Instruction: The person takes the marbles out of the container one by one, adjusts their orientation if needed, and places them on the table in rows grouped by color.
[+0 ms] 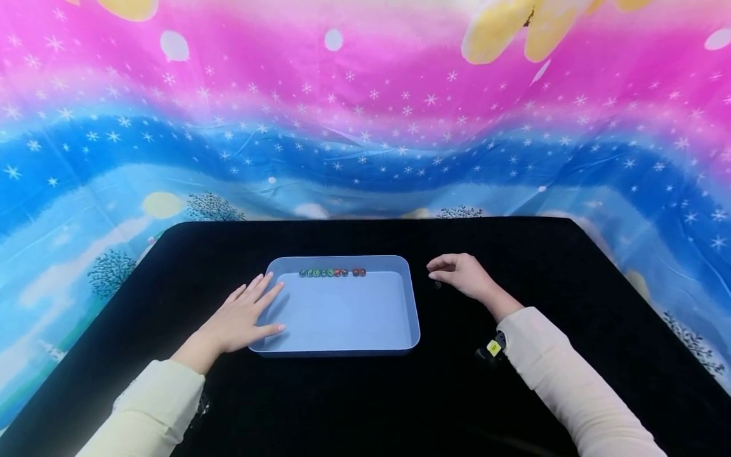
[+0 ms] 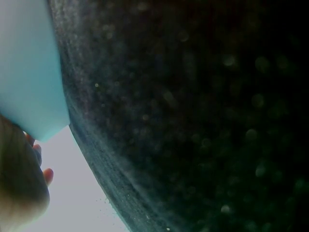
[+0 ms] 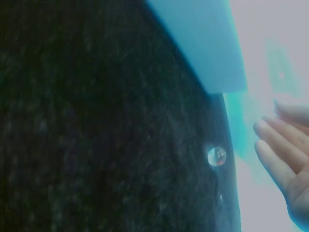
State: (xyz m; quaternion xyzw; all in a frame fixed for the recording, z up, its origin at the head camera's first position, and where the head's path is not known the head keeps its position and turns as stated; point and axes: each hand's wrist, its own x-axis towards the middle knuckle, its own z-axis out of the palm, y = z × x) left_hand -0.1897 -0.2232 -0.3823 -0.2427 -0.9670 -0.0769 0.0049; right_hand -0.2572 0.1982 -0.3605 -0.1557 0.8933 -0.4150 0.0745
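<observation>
Marble (image 1: 438, 285), small and glassy, sits on the black cloth (image 1: 342, 406) between two and three o'clock from the middle of the tray (image 1: 342, 317), outside its wall. It should prove light, hard and slick, likely to roll if nudged off-centre; a thumb-and-fingertip pinch across its widest part looks best. The right hand (image 1: 459, 274) hovers beside it, fingers close together and gently bent, apparently gripping nothing; the right wrist view shows the marble apart from them. Inside the tray, along the twelve o'clock wall, runs a row of marbles (image 1: 323, 273), greenish towards nine, reddish towards three, with a slight gap. The left hand (image 1: 240, 317) spreads wide over the nine o'clock rim; how hard it presses, I cannot tell. The cloth looks matt and slightly fuzzy, which should slow rolling. Beyond, at twelve, hangs a pink-and-blue backdrop (image 1: 365, 95) with snowflakes.
</observation>
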